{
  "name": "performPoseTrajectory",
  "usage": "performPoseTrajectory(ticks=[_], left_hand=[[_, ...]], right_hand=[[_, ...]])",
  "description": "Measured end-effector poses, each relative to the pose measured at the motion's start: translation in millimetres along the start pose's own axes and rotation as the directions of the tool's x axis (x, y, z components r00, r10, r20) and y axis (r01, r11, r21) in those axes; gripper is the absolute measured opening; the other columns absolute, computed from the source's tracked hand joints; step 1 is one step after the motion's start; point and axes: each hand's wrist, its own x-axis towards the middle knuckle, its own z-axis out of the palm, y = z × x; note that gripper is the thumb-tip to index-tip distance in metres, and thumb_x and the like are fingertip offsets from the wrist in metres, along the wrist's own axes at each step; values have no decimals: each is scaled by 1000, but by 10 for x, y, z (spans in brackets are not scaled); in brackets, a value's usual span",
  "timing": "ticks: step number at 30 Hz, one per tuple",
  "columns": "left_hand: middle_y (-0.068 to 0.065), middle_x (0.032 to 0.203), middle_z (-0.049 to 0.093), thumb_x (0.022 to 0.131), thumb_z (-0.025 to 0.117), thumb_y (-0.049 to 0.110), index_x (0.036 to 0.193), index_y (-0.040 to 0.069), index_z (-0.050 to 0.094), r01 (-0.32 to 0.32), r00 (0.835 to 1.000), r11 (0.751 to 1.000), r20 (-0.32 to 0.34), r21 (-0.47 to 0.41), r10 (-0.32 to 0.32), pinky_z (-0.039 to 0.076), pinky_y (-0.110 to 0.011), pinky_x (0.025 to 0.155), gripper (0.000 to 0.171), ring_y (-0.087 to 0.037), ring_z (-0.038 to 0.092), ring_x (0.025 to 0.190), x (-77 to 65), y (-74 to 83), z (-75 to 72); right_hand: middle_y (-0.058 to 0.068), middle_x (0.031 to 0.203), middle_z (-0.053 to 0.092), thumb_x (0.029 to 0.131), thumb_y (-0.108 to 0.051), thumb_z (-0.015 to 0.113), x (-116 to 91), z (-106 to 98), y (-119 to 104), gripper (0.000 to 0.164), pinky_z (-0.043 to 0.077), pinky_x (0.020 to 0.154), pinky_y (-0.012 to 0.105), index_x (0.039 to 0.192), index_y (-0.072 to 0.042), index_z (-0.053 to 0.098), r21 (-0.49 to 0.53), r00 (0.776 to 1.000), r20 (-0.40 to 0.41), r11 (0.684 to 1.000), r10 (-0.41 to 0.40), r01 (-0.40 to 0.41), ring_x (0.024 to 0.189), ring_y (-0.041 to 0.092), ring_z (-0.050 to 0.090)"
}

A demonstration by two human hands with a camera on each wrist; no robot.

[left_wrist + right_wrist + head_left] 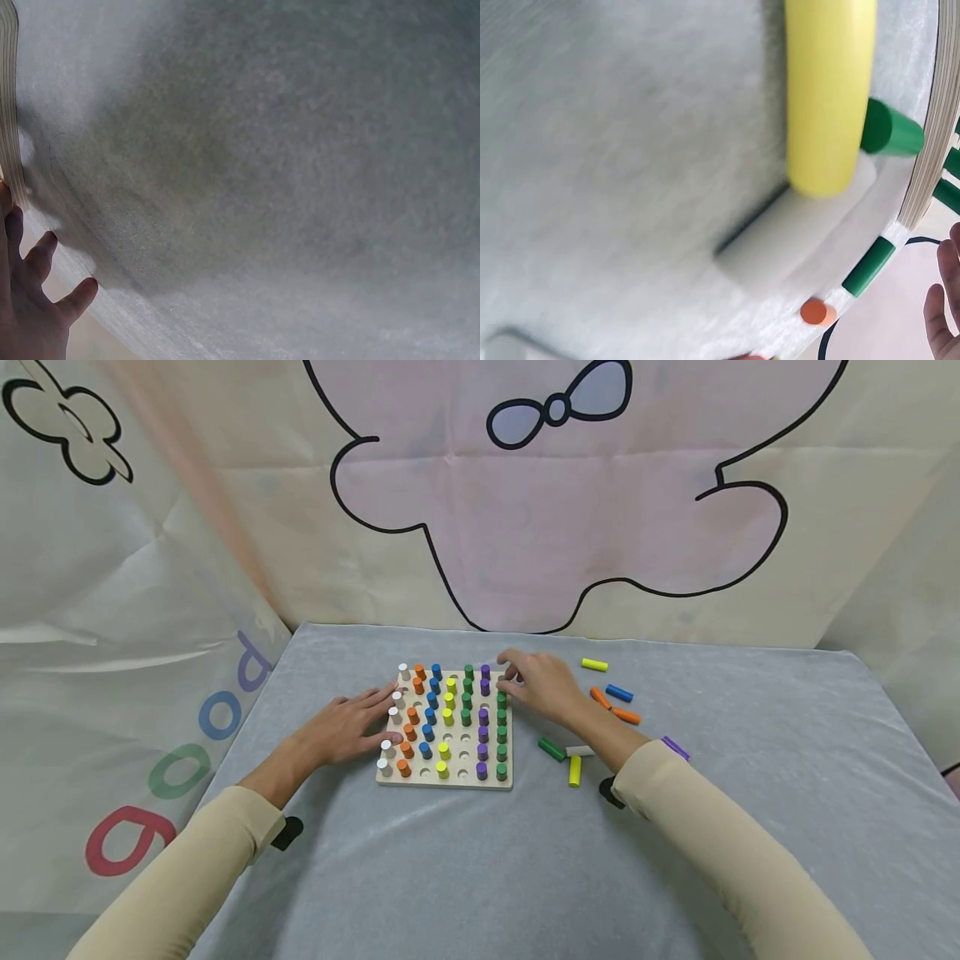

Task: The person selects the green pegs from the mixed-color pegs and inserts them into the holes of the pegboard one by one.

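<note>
A pale wooden pegboard [450,782] lies on the cloth, holding columns of white, orange, blue, yellow, green and purple pegs, with some bare holes among them. My left hand [352,727] rests along the board's left edge, fingers and thumb stretched toward the white pegs [386,767]. At the far right corner is my right hand [543,683], its thumb right by the far end of the outer green column [502,735]. Its index finger reaches over the corner, apart from the thumb, and no peg shows between them. That hand covers part of the corner.
Right of the board lie loose pegs: a yellow peg [595,665] at the back, a blue peg [619,693], two orange, and a purple one by the right sleeve. Nearer are a green peg [552,749], a white peg [795,232] and another yellow peg [829,97].
</note>
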Motion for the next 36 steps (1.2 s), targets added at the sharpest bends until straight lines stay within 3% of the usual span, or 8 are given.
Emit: performPoseTrajectory(ticks=[15, 23, 36], left_hand=[[-7, 166, 16, 98, 46, 63, 158, 11, 26, -16, 1000, 1000, -2, 5, 16, 34, -64, 105, 82, -36, 26, 148, -7, -2, -3], [-6, 166, 16, 97, 47, 63, 158, 11, 26, -19, 1000, 1000, -6, 6, 19, 34, -64, 105, 83, -36, 26, 148, 1, -9, -1], [-6, 166, 15, 97, 47, 64, 159, 12, 24, -9, 1000, 1000, -4, 1, 9, 34, -63, 106, 85, -35, 26, 148, 1, -6, -1]], right_hand=[[11, 105, 73, 93, -9, 69, -128, -180, 390, 35, 53, 84, 44, 126, -2, 62, -9, 999, -9, 999, 33, -33, 97, 27, 68], [13, 112, 72, 91, -4, 70, -158, -154, 548, 39, 53, 85, 47, 128, -1, 60, -7, 998, 9, 998, 65, -65, 100, 30, 68], [13, 114, 72, 90, -2, 69, -88, -43, 614, 37, 51, 89, 47, 126, -2, 61, -1, 996, 28, 996, 86, -86, 102, 30, 67]])
